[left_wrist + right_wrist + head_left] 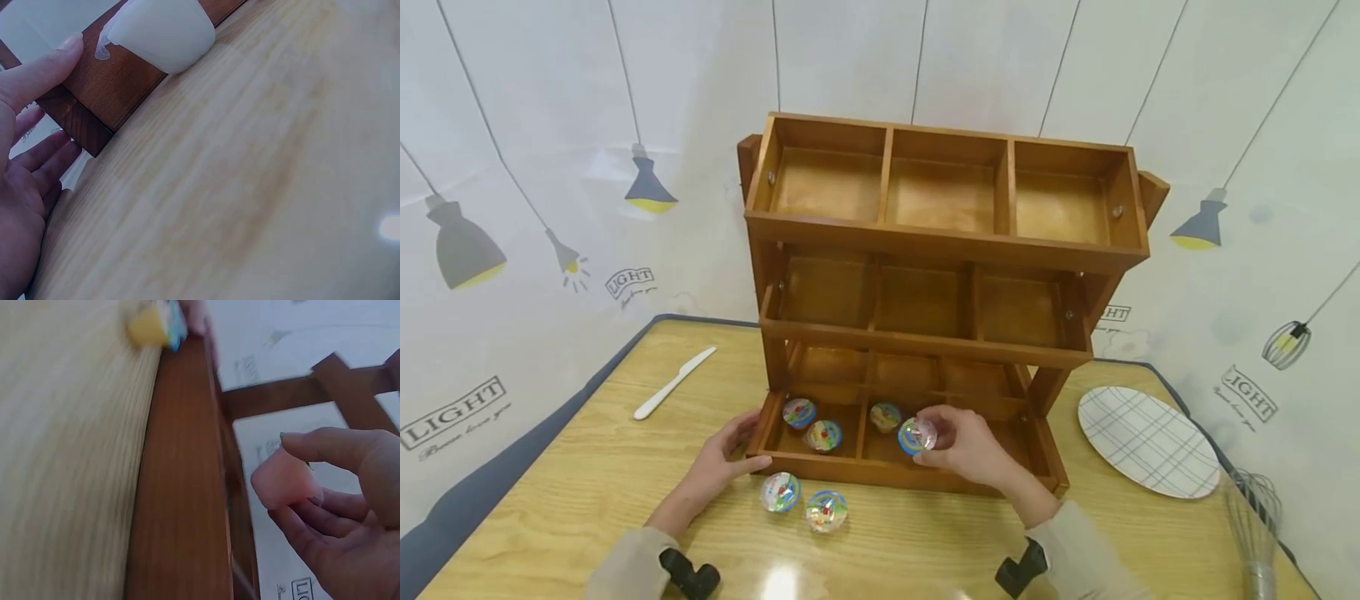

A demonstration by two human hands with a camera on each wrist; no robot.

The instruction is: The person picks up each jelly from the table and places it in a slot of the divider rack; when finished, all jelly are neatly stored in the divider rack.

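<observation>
In the head view my right hand [966, 446] pinches a small jelly cup [917, 435] between thumb and fingers, over the middle compartment of the bottom tier. Its pink body [284, 478] shows in the right wrist view. Another jelly cup [885, 417] sits in that compartment; two more, including one with a red-fruit lid [823, 435], are in the left compartment. My left hand [722, 454] grips the front left corner of the wooden shelf [880, 471], thumb at the front and fingers along the side. Two jelly cups, one whitish [165, 34], stand on the table before the shelf.
The upper tier [947, 237] and middle tier [925, 337] rise above the bottom one, each with three compartments. A white knife [673, 383] lies at left. At right are a checked plate [1150, 442] and a whisk [1255, 525]. A printed curtain hangs behind.
</observation>
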